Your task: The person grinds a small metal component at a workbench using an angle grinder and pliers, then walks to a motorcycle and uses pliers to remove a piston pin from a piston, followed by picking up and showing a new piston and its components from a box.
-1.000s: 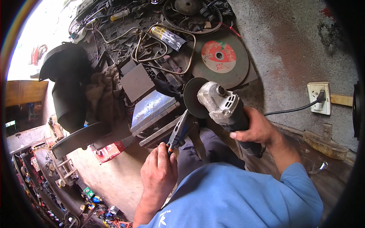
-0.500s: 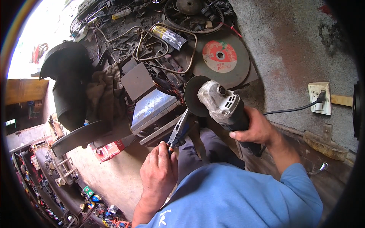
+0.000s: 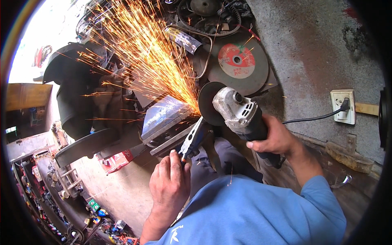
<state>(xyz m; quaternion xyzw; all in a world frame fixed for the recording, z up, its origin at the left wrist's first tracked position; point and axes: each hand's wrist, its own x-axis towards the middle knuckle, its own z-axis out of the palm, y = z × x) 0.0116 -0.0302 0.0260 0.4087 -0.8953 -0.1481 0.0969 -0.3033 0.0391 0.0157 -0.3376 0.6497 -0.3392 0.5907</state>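
My right hand is wrapped round the dark body of an angle grinder, whose silver head carries a dark disc. In my left hand is a pair of pliers, jaws pointing up toward the disc's left edge. Whatever the jaw tips grip is too small and bright to make out. A dense spray of orange sparks streams up and left from the spot where disc and jaw tips meet. Just left of the pliers stands a metal block with a shiny, bluish top.
Behind the grinder a large cutting disc with a red label lies flat. A spray can and a belt-rimmed wheel are at the back. The grinder's cord runs to a wall socket. A dark flanged drum stands left.
Sparks were few and short near the disc; now a broad, bright fan of them shoots up and left over the cluttered bench. Both hands and tools have hardly moved.
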